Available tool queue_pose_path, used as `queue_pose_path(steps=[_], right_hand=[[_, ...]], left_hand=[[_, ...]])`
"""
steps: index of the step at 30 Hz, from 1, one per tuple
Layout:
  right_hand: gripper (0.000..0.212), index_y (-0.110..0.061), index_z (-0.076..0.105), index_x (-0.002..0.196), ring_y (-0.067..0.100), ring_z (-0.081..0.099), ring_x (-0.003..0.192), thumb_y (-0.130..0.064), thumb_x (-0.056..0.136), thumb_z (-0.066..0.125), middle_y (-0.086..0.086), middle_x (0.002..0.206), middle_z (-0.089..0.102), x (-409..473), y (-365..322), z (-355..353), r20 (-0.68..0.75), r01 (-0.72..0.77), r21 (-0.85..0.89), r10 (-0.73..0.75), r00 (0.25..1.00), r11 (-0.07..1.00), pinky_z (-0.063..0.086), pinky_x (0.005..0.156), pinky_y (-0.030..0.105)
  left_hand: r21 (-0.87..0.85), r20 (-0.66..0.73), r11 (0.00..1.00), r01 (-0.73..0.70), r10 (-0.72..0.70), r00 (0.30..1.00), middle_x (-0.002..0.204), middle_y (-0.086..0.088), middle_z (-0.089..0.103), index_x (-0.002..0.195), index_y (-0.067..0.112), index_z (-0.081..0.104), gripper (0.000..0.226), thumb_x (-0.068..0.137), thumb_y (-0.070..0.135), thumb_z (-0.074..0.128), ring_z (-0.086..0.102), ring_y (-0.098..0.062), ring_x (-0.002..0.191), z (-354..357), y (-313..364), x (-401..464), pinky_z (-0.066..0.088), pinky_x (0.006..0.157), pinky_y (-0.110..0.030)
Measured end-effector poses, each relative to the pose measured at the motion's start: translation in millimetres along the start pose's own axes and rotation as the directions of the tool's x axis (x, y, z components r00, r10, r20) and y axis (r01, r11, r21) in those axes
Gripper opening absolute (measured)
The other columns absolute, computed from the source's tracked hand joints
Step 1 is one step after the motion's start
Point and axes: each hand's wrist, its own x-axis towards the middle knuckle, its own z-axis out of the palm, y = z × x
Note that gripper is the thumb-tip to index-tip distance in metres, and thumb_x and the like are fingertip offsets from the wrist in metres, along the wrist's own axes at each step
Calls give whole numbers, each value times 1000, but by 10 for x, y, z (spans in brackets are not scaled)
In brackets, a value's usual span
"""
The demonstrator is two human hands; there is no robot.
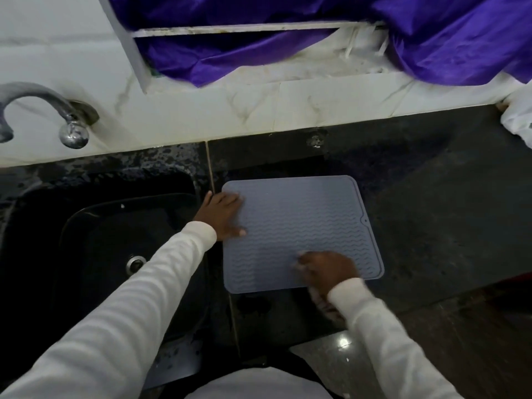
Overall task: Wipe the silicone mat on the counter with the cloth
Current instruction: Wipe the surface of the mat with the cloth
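Observation:
A grey-blue silicone mat point(299, 223) with wavy ridges lies flat on the dark counter, just right of the sink. My left hand point(223, 216) rests palm down on the mat's left edge, fingers spread. My right hand point(326, 269) presses on the mat's near right part, blurred by motion. A pale cloth point(324, 305) is bunched under that hand and trails off the mat's near edge below the wrist; most of it is hidden by the hand and sleeve.
A black sink point(109, 249) with a metal drain sits left of the mat, and a chrome tap point(57, 110) juts from the white tiled wall. Purple fabric point(431, 38) hangs over the window ledge behind. A white plastic bag point(518, 119) sits at the far right.

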Motion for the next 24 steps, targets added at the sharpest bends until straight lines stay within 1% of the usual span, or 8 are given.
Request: queue_pose_path(steps=[3, 6, 10, 13, 15, 17, 21, 24], right_hand=[[39, -32, 64, 113, 27, 70, 83, -48, 85, 41, 2, 97, 73, 84, -745, 362, -44, 312, -15, -313, 949, 950, 55, 64, 34], [31, -29, 68, 101, 25, 65, 52, -28, 71, 59, 3, 68, 70, 46, -862, 594, -54, 441, -61, -445, 894, 895, 46, 39, 26], [36, -40, 70, 102, 19, 68, 57, -38, 73, 48, -6, 79, 72, 15, -402, 503, -57, 377, -146, -388, 920, 915, 47, 42, 25], [43, -36, 59, 127, 29, 68, 95, -32, 87, 44, 1, 120, 66, -18, -117, 329, 76, 302, -139, -294, 953, 943, 53, 73, 35], [45, -35, 51, 135, 30, 61, 110, -28, 91, 49, 1, 133, 58, -21, 113, 331, 48, 276, -155, -272, 961, 949, 48, 85, 35], [49, -35, 55, 133, 30, 65, 104, -25, 86, 60, 2, 128, 62, -65, 249, 261, -16, 259, -151, -265, 964, 954, 51, 80, 35], [66, -34, 70, 113, 20, 69, 58, -23, 50, 89, -2, 90, 73, -82, 476, 257, -23, 247, -217, -258, 966, 944, 50, 43, 26], [75, -35, 66, 116, 20, 67, 55, -21, 47, 92, -1, 87, 73, -84, 628, 250, -42, 246, -198, -259, 965, 949, 50, 42, 26]], left_hand=[[-3, 88, 1000, -25, 25, 996, 164, 3, -13, 156, 33, -6, 117, 70, 81, 59, -8, -23, 151, 195, 26, -69, -5, 119, -55], [50, 97, 998, 36, -41, 994, 161, 5, -25, 153, 35, -16, 124, 66, 86, 55, -16, -19, 150, 300, 6, -128, -11, 116, -59], [86, 73, 994, 67, -74, 995, 161, 5, -24, 153, 32, -18, 125, 65, 89, 49, -15, -17, 150, 269, 33, -161, -16, 114, -61], [56, 70, 994, 91, -95, 993, 161, 4, -25, 154, 30, -18, 124, 67, 88, 49, -17, -16, 149, 256, 53, -179, -17, 114, -60], [57, 67, 993, 101, -105, 992, 161, 3, -24, 154, 30, -19, 124, 67, 89, 47, -17, -16, 149, 264, 54, -179, -17, 114, -59], [63, 65, 991, 122, -126, 990, 162, 2, -23, 154, 28, -19, 126, 65, 91, 45, -17, -16, 150, 283, 62, -171, -16, 115, -59], [54, 50, 978, 199, -202, 978, 163, 2, -16, 155, 19, -15, 134, 60, 95, 42, -13, -17, 150, 287, 71, -174, -17, 116, -56], [84, 47, 974, 209, -213, 976, 164, 1, -15, 155, 17, -15, 135, 61, 95, 41, -14, -17, 150, 270, 104, -180, -17, 116, -55]])
